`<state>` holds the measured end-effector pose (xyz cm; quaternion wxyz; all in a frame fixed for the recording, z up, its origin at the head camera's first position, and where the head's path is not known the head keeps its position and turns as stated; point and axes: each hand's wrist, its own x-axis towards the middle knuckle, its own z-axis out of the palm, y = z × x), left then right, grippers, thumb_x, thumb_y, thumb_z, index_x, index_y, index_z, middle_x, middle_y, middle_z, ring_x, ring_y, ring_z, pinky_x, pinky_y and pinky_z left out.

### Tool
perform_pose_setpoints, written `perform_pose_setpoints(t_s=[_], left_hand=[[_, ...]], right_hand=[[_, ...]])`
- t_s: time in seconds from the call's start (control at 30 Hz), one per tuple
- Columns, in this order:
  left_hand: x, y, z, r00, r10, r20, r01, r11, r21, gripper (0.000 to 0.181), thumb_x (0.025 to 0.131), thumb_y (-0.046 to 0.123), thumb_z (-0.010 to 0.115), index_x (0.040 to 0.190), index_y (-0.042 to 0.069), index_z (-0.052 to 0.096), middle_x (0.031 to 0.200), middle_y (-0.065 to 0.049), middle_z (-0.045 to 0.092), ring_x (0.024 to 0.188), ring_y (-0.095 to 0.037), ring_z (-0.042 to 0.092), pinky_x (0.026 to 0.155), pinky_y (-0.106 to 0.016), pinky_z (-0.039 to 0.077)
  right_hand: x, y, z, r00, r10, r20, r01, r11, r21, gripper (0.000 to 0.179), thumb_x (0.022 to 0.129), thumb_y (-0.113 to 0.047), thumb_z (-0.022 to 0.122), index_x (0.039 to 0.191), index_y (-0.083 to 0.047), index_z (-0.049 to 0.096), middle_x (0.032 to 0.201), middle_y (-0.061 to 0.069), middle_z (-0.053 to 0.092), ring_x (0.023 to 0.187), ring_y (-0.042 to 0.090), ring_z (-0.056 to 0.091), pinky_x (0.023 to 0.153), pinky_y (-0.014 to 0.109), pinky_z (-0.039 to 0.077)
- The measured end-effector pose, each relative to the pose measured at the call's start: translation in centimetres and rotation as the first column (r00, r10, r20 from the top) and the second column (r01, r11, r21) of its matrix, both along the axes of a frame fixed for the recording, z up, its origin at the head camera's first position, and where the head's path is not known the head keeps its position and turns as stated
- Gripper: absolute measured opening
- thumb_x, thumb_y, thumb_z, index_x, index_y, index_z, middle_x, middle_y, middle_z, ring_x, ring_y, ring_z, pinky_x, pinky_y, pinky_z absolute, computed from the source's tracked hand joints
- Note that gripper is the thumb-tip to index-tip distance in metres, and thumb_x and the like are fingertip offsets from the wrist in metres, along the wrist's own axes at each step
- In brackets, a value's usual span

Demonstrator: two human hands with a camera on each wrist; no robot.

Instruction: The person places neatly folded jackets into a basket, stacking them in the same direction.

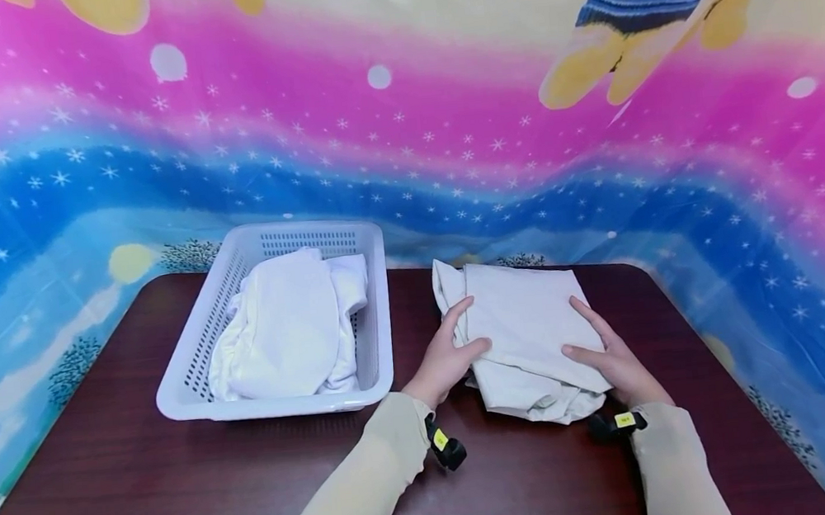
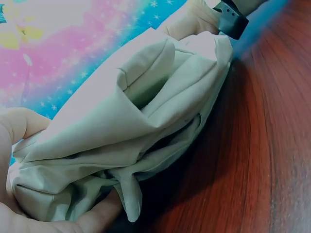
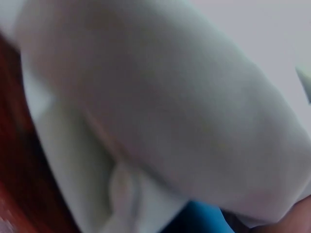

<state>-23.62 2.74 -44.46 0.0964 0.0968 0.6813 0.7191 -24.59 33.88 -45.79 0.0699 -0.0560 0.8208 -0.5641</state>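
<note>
Basket: the white perforated plastic basket (image 1: 277,405) stands on the left part of the dark reddish-brown wood-grain table (image 1: 204,493).
In the basket: white fabric (image 1: 285,328) lies in a loose heap, below the back rim; whether it is one piece or several, one cannot tell.
Off-white cloth: the folded off-white cloth (image 1: 530,312) lies on the table, to the right of the basket and outside it; its near edge is crumpled.
Left hand: the left hand (image 1: 443,362) grasps the cloth's left side, thumb above and fingers partly underneath.
Right hand: the right hand (image 1: 620,366) holds the right side, with thumb on top; its lower fingers are hidden.
Behind: a colourful printed backdrop (image 1: 444,122) surrounds the table.
</note>
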Motion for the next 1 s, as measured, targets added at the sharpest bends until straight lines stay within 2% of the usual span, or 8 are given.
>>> perform_pose_setpoints(t_s=[0.13,0.23,0.43,0.6,0.67,0.73,0.87,1.0], left_hand=[[0.0,0.2,0.0,1.0,0.008,0.004,-0.008,1.0,0.023,0.071,0.097,0.019,0.066,0.158,0.035,0.034,0.165,0.0,0.024,0.115,-0.029,0.045,0.079,-0.04,0.041],[-0.1,0.3,0.1,1.0,0.014,-0.004,-0.014,1.0,0.024,0.07,0.097,0.019,0.066,0.158,0.035,0.034,0.165,0.001,0.024,0.109,-0.03,0.046,0.08,-0.039,0.04],[-0.1,0.2,0.5,1.0,0.025,-0.015,-0.025,0.999,0.023,0.07,0.097,0.019,0.065,0.158,0.036,0.035,0.165,0.004,0.024,0.123,-0.027,0.042,0.087,-0.041,0.039],[0.1,0.1,1.2,0.999,0.039,-0.024,-0.038,0.999,0.029,0.071,0.096,0.017,0.065,0.158,0.035,0.035,0.166,0.007,0.023,0.147,-0.02,0.027,0.104,-0.044,0.039],[0.3,0.1,1.4,0.999,0.044,-0.026,-0.043,0.998,0.035,0.071,0.096,0.017,0.065,0.158,0.036,0.035,0.166,0.008,0.022,0.151,-0.019,0.02,0.11,-0.048,0.036],[0.4,0.1,1.6,0.998,0.049,-0.029,-0.048,0.998,0.044,0.071,0.096,0.018,0.065,0.158,0.036,0.035,0.166,0.008,0.022,0.152,-0.019,0.019,0.112,-0.049,0.035],[0.7,0.3,2.1,0.998,0.056,-0.042,-0.054,0.997,0.056,0.072,0.096,0.019,0.064,0.158,0.038,0.033,0.166,0.009,0.021,0.152,-0.02,0.02,0.113,-0.052,0.033],[1.1,0.5,2.5,0.997,0.063,-0.055,-0.06,0.996,0.061,0.072,0.095,0.02,0.064,0.158,0.039,0.033,0.166,0.009,0.022,0.15,-0.02,0.023,0.113,-0.052,0.034]], right_hand=[[0.2,-0.1,0.1,1.0,0.0,-0.011,0.001,1.0,0.004,0.086,0.097,-0.022,0.071,0.162,-0.04,0.018,0.17,-0.012,-0.001,0.154,0.028,-0.013,0.112,0.077,0.004],[0.3,-0.3,0.4,1.0,0.0,-0.021,0.001,1.0,0.01,0.086,0.097,-0.023,0.071,0.162,-0.041,0.019,0.17,-0.012,0.001,0.155,0.028,-0.011,0.112,0.076,0.005],[0.3,-0.6,0.9,0.999,-0.003,-0.033,0.003,1.0,0.011,0.086,0.096,-0.023,0.072,0.162,-0.041,0.02,0.17,-0.011,0.002,0.155,0.028,-0.008,0.114,0.074,0.009],[0.3,-0.9,1.4,1.0,-0.015,-0.022,0.015,1.0,0.003,0.086,0.095,-0.027,0.073,0.16,-0.046,0.02,0.17,-0.011,0.0,0.155,0.03,-0.003,0.116,0.067,0.018],[0.4,-1.0,1.8,1.0,-0.016,-0.02,0.016,1.0,0.0,0.086,0.095,-0.027,0.073,0.16,-0.047,0.02,0.17,-0.01,-0.001,0.155,0.031,-0.001,0.116,0.061,0.026],[0.6,-1.1,2.2,1.0,-0.017,-0.026,0.017,1.0,-0.001,0.085,0.096,-0.026,0.072,0.16,-0.047,0.02,0.17,-0.009,-0.001,0.155,0.031,0.0,0.115,0.045,0.035],[0.8,-1.2,2.8,0.999,-0.019,-0.031,0.017,0.999,-0.043,0.084,0.098,-0.022,0.07,0.16,-0.046,0.02,0.17,-0.004,0.0,0.152,0.033,0.011,0.093,0.019,0.049],[1.0,-1.4,3.2,0.999,-0.022,-0.028,0.019,0.996,-0.085,0.083,0.098,-0.018,0.069,0.16,-0.045,0.021,0.171,0.001,0.002,0.145,0.026,0.028,0.086,0.02,0.054]])
